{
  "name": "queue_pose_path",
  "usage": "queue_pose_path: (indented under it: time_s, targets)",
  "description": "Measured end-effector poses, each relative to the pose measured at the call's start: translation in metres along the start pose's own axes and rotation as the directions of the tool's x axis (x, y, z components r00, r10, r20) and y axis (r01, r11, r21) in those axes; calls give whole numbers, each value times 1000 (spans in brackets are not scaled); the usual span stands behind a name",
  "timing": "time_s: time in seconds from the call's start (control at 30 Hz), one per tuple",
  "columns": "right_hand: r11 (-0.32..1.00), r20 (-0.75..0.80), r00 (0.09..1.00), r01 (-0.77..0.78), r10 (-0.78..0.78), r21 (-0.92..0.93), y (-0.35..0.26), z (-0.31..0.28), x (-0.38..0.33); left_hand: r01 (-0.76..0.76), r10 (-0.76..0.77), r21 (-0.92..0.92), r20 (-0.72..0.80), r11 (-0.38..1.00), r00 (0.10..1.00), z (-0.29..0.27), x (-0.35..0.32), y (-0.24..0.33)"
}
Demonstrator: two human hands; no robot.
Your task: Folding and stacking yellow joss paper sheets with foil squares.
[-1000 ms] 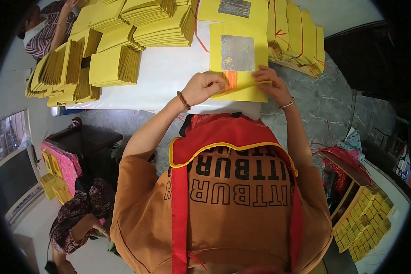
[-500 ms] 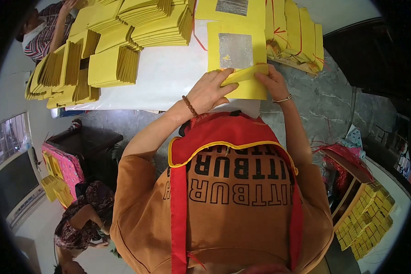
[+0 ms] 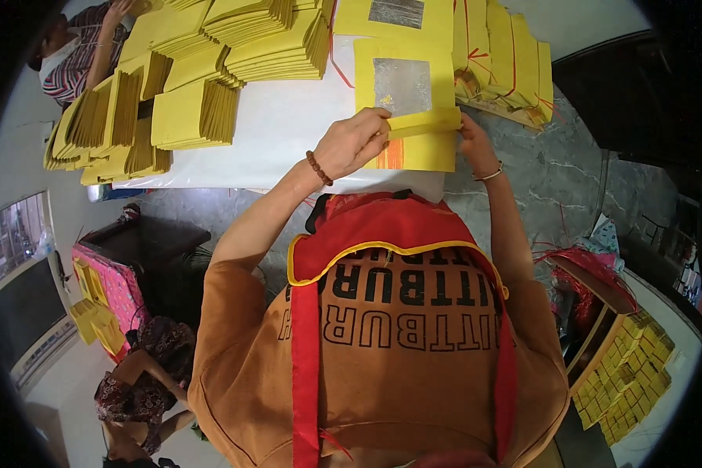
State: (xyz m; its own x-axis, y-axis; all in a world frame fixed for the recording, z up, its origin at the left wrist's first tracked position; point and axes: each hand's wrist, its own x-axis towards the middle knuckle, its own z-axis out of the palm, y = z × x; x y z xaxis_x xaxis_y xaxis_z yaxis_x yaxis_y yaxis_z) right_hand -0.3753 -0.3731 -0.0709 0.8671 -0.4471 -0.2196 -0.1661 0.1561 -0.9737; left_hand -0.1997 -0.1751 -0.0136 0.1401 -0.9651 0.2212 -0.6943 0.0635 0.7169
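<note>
A narrow folded strip of yellow paper (image 3: 426, 122) lies across a yellow sheet with a silver foil square (image 3: 402, 84). My left hand (image 3: 356, 143) pinches the strip's left end, fingers bent and closed. At its right end, my right hand (image 3: 476, 145) holds the edge between thumb and fingers, partly hidden by the strip. An orange-red mark (image 3: 392, 154) shows on the sheet below the strip, beside my left fingers. Above lies another yellow sheet with a silver square (image 3: 396, 13).
Stacks of folded yellow paper (image 3: 193, 115) cover the left of the white-covered table (image 3: 288, 117). Yellow bundles tied with red string (image 3: 507, 58) stand at the right. One person in a striped top (image 3: 74, 70) is at the far left, another (image 3: 144, 382) lower left.
The loose yellow flap is now a flatter, narrower strip. My left hand has lifted off its middle to the left end, uncovering the orange-red mark. The lower-left person has shifted.
</note>
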Motion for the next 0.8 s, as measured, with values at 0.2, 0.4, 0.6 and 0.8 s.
queue_pose_path:
  time_s: [0.2,0.4,0.6,0.8]
  targets:
    - [995,-49,994,96,-94,32,10,10,-5,131,-140,-185,-36,974,990,-7,-5,1]
    - [977,16,999,39,-43,211,4,9,-7,-50,72,179,-119,983,990,-2,-9,-36]
    - [846,93,867,499,-490,-189,-22,1,-19,-167,248,415,-151,895,957,-15,-6,-19]
    - [909,137,958,282,-251,-307,-43,15,-50,-340,355,495,67,800,932,-13,-39,-3]
